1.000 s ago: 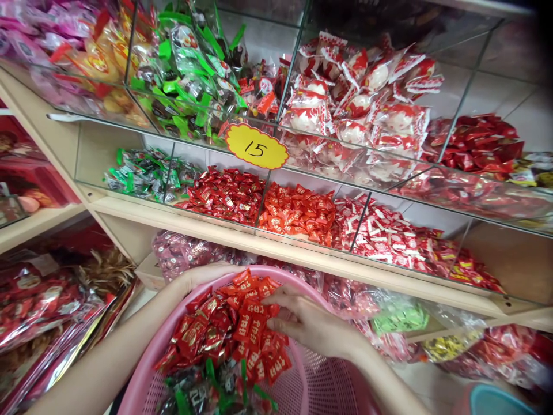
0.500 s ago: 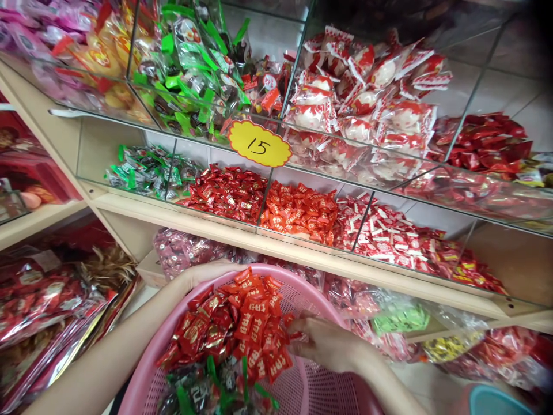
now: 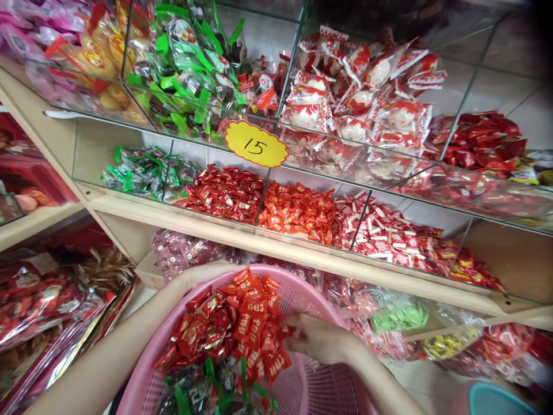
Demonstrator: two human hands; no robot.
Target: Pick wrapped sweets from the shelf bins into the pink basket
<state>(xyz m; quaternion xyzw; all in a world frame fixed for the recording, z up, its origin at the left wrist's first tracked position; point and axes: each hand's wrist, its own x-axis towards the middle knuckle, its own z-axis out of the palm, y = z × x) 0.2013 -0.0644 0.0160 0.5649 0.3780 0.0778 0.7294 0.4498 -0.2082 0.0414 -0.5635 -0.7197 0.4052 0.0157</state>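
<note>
In the head view a pink plastic basket (image 3: 319,288) with pierced walls is in front of me, tilted toward me. My left hand (image 3: 211,272) grips its far rim at the upper left, fingers partly hidden. Inside lie orange-red wrapped candies (image 3: 252,317), darker red wrapped candies (image 3: 199,334) and clear packets with green ends (image 3: 211,389). My right hand (image 3: 313,337) is inside the basket, at the right edge of the orange-red candies. Its fingers are somewhat apart and touch the outer candies, with nothing plainly held.
Above the basket runs a wooden shelf (image 3: 207,227) with glass-fronted bins of wrapped sweets, including orange-red candies (image 3: 298,210). A yellow price tag (image 3: 256,144) reads 15. Bagged goods (image 3: 401,317) fill the lower shelf. A teal-lined container (image 3: 496,397) stands at lower right.
My right hand has shifted slightly left against the orange-red candies. The shelf has slid a little left in view. My left hand and the basket have barely moved.
</note>
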